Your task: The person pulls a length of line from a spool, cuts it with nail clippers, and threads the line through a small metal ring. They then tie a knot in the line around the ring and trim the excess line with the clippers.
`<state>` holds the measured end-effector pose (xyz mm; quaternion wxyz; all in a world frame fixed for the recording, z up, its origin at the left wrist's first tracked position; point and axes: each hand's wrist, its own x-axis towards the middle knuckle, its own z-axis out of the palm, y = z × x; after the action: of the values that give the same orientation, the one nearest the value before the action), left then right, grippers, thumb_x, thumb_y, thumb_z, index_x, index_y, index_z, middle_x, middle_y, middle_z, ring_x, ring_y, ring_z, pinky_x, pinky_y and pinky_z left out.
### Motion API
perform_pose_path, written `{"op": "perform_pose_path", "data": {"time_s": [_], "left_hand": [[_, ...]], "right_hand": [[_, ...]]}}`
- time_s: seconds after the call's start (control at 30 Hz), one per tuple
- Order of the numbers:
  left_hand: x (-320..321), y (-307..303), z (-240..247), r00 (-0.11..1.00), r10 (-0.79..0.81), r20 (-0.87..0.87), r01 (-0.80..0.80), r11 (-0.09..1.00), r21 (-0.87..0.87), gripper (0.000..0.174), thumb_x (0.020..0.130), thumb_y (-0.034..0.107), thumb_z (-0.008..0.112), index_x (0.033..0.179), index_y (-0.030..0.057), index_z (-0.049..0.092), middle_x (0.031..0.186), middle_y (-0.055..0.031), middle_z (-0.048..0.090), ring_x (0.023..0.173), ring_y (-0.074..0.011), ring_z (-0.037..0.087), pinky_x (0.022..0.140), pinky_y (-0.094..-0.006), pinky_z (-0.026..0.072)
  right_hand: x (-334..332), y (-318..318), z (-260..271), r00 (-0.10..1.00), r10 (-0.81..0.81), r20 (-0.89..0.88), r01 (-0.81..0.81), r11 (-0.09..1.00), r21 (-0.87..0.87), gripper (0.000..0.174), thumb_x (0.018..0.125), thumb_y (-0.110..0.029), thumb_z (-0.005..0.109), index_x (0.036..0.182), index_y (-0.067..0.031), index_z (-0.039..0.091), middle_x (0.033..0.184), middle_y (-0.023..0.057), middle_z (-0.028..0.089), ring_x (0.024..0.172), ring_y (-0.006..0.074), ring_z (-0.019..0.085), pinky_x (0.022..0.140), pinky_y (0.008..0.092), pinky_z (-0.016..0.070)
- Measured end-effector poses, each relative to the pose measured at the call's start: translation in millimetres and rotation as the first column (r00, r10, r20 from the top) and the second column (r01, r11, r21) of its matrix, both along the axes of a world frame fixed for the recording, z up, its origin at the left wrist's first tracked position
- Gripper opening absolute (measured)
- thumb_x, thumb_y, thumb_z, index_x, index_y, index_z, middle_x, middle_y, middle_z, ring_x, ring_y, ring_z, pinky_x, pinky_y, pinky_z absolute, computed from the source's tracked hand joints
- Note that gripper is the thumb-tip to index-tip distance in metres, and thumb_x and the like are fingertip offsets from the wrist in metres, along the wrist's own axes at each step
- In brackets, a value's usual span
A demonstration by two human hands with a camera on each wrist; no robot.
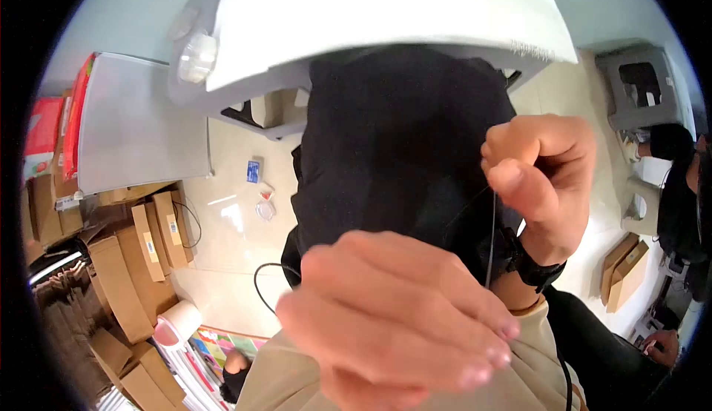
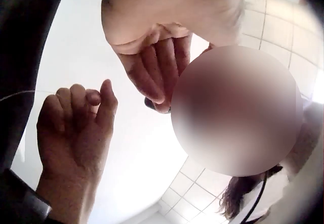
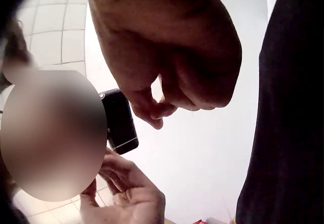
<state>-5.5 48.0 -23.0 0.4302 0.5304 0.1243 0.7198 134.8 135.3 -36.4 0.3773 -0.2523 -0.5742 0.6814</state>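
Observation:
A thin pale thread (image 1: 492, 237) runs straight from my right hand (image 1: 549, 177) toward the fingertips of my left hand (image 1: 400, 315) in the head view. Pinched between thumb and curled forefinger, it leaves the right hand, which wears a black wristwatch (image 1: 534, 266). My left hand is large and blurred close to the head camera; its fingers bend over the thumb, and its grip point is hidden. The left wrist view shows those fingers (image 2: 152, 75) curled near the head, with the right hand (image 2: 76, 128) lower at left. Seen from the right wrist, thumb and forefinger (image 3: 159, 113) meet.
Black cloth (image 1: 400, 144) covers the lap. Ahead stands a table with a white cover (image 1: 386, 11). Cardboard boxes (image 1: 122, 285) and a grey panel (image 1: 141, 129) are at left. A small blue box (image 1: 254, 171) lies on the floor. Grey stools (image 1: 638, 85) and another person stand at right.

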Motion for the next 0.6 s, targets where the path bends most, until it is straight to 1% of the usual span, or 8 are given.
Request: {"op": "perform_pose_path", "data": {"time_s": [0.1,0.2,0.23,0.33,0.37,0.5,0.57,0.6], "left_hand": [[-16.5,4.2,-14.7,0.987,-0.109,0.119,0.113,0.993,-0.025,0.015,0.083,0.014,0.055,0.079,0.0009,0.060,0.076,-0.0176,0.065,0.065,-0.0306,0.064,0.057,-0.0341,0.0534],[-5.6,3.9,-27.1,0.901,-0.099,0.422,0.130,0.990,-0.047,0.033,0.069,0.007,0.057,0.094,-0.0143,0.060,0.084,-0.0263,0.063,0.075,-0.0376,0.063,0.070,-0.0389,0.0548],[-7.2,1.9,-28.8,0.875,-0.126,0.468,0.181,0.981,-0.074,0.029,0.070,0.003,0.056,0.094,-0.0127,0.059,0.082,-0.0249,0.063,0.083,-0.0369,0.063,0.074,-0.0423,0.0537],[-6.2,-0.9,-29.4,0.832,-0.067,0.551,0.206,0.959,-0.195,0.018,0.075,0.003,0.059,0.089,-0.0088,0.060,0.081,-0.0222,0.063,0.079,-0.0347,0.063,0.070,-0.0414,0.0543],[-6.5,-2.1,-28.8,0.862,-0.010,0.507,0.154,0.958,-0.243,0.014,0.080,0.006,0.061,0.086,-0.0061,0.059,0.078,-0.0206,0.063,0.074,-0.0322,0.064,0.067,-0.0413,0.0546],[-2.2,-1.6,-27.8,0.786,-0.026,0.617,0.210,0.951,-0.228,0.017,0.084,0.011,0.060,0.086,-0.0057,0.059,0.074,-0.0200,0.063,0.067,-0.0319,0.063,0.062,-0.0408,0.0548],[-1.4,-1.3,-27.2,0.756,-0.068,0.651,0.254,0.947,-0.196,0.017,0.085,0.011,0.059,0.086,-0.0060,0.059,0.072,-0.0201,0.063,0.065,-0.0319,0.063,0.060,-0.0408,0.0548],[-2.9,-0.3,-25.7,0.820,-0.076,0.567,0.243,0.944,-0.224,0.016,0.087,0.015,0.058,0.085,-0.0011,0.058,0.071,-0.0150,0.061,0.065,-0.0282,0.061,0.057,-0.0361,0.0526]], "right_hand": [[6.9,2.4,1.7,0.998,-0.064,0.002,0.064,0.998,-0.006,0.034,0.075,-0.004,0.067,0.053,-0.0056,0.041,0.050,-0.0059,0.035,0.047,0.0026,0.028,0.043,0.0230,0.0186],[13.0,0.1,6.6,0.992,-0.125,0.032,0.125,0.992,-0.025,0.033,0.074,-0.009,0.069,0.054,-0.0048,0.043,0.052,-0.0042,0.037,0.050,0.0034,0.031,0.044,0.0227,0.0207],[13.2,-2.0,5.4,0.987,-0.160,0.033,0.160,0.987,0.002,0.032,0.073,-0.014,0.070,0.054,-0.0041,0.046,0.053,-0.0033,0.040,0.049,0.0043,0.033,0.045,0.0228,0.0216],[16.1,-8.1,4.7,0.982,-0.190,0.003,0.190,0.982,0.009,0.032,0.072,-0.015,0.071,0.055,-0.0036,0.047,0.054,-0.0021,0.042,0.049,0.0054,0.034,0.045,0.0227,0.0223],[20.0,-9.3,5.0,0.984,-0.176,-0.006,0.176,0.984,0.025,0.035,0.075,-0.021,0.069,0.056,-0.0022,0.047,0.054,0.0002,0.043,0.048,0.0074,0.035,0.044,0.0230,0.0237],[22.6,-13.7,2.9,0.963,-0.128,-0.238,0.140,0.989,0.036,0.046,0.081,-0.036,0.065,0.059,-0.0002,0.046,0.053,0.0043,0.042,0.044,0.0102,0.035,0.041,0.0238,0.0283],[27.1,-13.5,1.4,0.971,-0.138,-0.197,0.142,0.990,0.007,0.043,0.082,-0.035,0.063,0.064,0.0007,0.048,0.057,0.0055,0.044,0.043,0.0090,0.033,0.040,0.0223,0.0271],[28.3,-12.4,0.5,0.974,-0.143,-0.177,0.145,0.989,-0.004,0.042,0.083,-0.035,0.062,0.066,0.0011,0.049,0.060,0.0061,0.045,0.043,0.0084,0.032,0.039,0.0216,0.0265]]}}
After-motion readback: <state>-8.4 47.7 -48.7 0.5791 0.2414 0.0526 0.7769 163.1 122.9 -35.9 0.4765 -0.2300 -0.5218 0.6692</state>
